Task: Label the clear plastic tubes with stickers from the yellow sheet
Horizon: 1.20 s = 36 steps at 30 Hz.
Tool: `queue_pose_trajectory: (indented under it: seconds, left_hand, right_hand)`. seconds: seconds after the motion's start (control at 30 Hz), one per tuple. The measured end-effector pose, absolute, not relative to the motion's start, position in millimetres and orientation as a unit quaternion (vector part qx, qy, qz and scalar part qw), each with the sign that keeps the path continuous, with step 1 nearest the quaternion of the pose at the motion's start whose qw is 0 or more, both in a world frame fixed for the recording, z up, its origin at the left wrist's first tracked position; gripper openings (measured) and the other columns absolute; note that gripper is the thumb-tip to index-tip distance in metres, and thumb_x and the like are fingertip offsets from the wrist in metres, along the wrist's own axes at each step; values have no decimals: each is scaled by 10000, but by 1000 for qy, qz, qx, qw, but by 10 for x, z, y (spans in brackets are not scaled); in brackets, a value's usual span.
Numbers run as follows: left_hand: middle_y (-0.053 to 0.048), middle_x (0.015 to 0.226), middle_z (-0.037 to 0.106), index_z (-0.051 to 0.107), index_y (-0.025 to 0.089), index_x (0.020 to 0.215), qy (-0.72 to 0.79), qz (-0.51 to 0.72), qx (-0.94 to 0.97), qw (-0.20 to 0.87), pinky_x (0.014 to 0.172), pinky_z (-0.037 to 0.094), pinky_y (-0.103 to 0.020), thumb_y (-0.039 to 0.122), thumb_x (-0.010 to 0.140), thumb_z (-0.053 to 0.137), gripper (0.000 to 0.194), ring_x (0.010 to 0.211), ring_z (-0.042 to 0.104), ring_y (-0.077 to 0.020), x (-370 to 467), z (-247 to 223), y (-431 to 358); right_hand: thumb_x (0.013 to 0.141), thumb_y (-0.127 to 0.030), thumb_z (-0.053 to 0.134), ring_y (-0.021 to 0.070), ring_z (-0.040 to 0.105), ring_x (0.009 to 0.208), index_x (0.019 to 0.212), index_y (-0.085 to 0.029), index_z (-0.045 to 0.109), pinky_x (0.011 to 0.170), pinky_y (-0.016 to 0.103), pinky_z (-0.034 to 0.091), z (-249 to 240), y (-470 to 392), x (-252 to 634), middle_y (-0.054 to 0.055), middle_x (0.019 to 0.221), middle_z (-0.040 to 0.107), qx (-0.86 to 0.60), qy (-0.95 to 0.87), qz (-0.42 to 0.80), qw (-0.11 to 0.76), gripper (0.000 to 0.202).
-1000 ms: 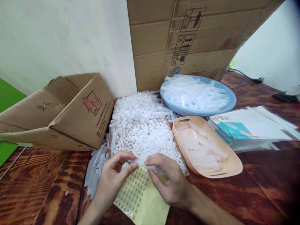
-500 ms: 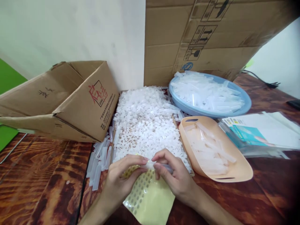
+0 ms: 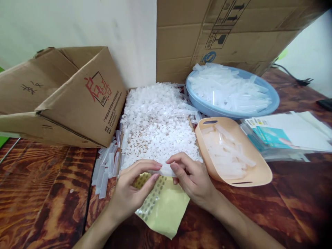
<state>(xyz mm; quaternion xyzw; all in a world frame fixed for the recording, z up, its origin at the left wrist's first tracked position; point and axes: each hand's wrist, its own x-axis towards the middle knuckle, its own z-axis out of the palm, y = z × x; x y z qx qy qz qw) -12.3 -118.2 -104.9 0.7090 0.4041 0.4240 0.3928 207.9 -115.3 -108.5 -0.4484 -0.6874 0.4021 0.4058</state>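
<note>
A translucent plastic tube lies crosswise between my fingertips, above the near edge of the pile of small white plastic pieces. My left hand has its thumb and forefinger around the left end of the tube. With curled fingers, my right hand grips the right end, which is partly hidden behind the thumb. Under the hands is a yellow backing sheet with rows of grey round dots on its left side; the left hand covers part of it.
Several loose tubes lie to the left, beside an open cardboard box. At the right stand a peach tray and a blue basin, both holding tubes. Plastic-wrapped packets lie farther right. A large carton stands behind.
The view has tilted down slightly. The tube, earlier within my right hand, now spans between both hands. My fingertips have moved slightly apart.
</note>
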Motion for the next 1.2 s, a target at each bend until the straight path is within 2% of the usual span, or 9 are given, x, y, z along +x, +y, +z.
queue_pose_trajectory:
  seconds: [0.13,0.37,0.57,0.7,0.83,0.93,1.03,1.1,1.2]
  left_hand:
    - [-45,1092,783,756,241,1100,436,430,693,381,905,587,-262,139,971,693,176,1048,731,-178,-121,-1044,-1166]
    - [-28,1075,797,760,246,1113,410,428,716,369,922,591,-241,124,959,703,205,1030,745,-160,-103,-1056,-1174]
    - [-14,1047,793,764,261,1106,446,436,691,366,787,597,-190,153,972,699,184,938,755,-133,-109,-1046,-1162]
    - [-31,1051,796,751,231,1122,402,452,724,332,884,599,-223,106,966,689,209,990,754,-149,-131,-1068,-1168]
    - [-47,1073,798,741,223,1152,371,451,748,314,931,598,-249,102,968,683,227,1031,754,-167,-135,-1075,-1168]
    - [-71,1113,796,708,219,1237,417,429,713,367,855,620,-256,190,1012,641,237,999,773,-183,-132,-1062,-1159]
    - [-44,888,794,707,189,1211,444,391,685,425,684,604,-224,264,1058,572,217,759,771,-156,-121,-1064,-1162]
    - [-6,734,737,723,182,1096,447,384,695,412,615,565,-207,260,1063,558,186,627,715,-130,-113,-1077,-1177]
    - [-23,807,734,699,178,1099,431,409,740,316,631,549,-211,201,1046,567,144,649,695,-125,-120,-1099,-1210]
  right_hand:
    - [975,-295,723,180,689,860,1195,-203,630,747,281,557,-1069,-1137,2080,71,1049,703,-410,-726,325,446,256]
    - [1096,-339,517,125,614,574,1126,-235,598,544,228,497,-1104,-1172,2080,-33,713,630,-462,-621,484,408,135]
    - [972,-200,715,203,680,930,1144,-212,634,795,303,549,-1086,-1126,2080,74,1041,686,-384,-748,295,453,190]
    - [1026,-195,620,153,669,737,1060,-198,649,663,255,500,-1056,-1154,2068,23,853,696,-407,-728,355,423,45]
    - [1072,-271,565,119,618,591,1041,-206,658,536,222,438,-1045,-1172,2074,-27,705,651,-429,-670,467,385,118]
    - [1015,-207,661,153,685,766,1053,-209,679,664,245,522,-1065,-1153,2076,24,876,709,-411,-692,391,447,41]
    - [991,-77,635,189,703,963,1102,-203,670,841,288,564,-1090,-1129,2067,72,1009,715,-342,-744,289,495,173]
    - [989,-40,609,190,707,963,1131,-199,665,844,285,569,-1098,-1129,2061,82,1014,716,-327,-761,259,497,220]
    - [988,-89,640,178,710,838,1121,-198,685,742,263,560,-1085,-1160,2057,62,944,726,-361,-747,283,481,178]
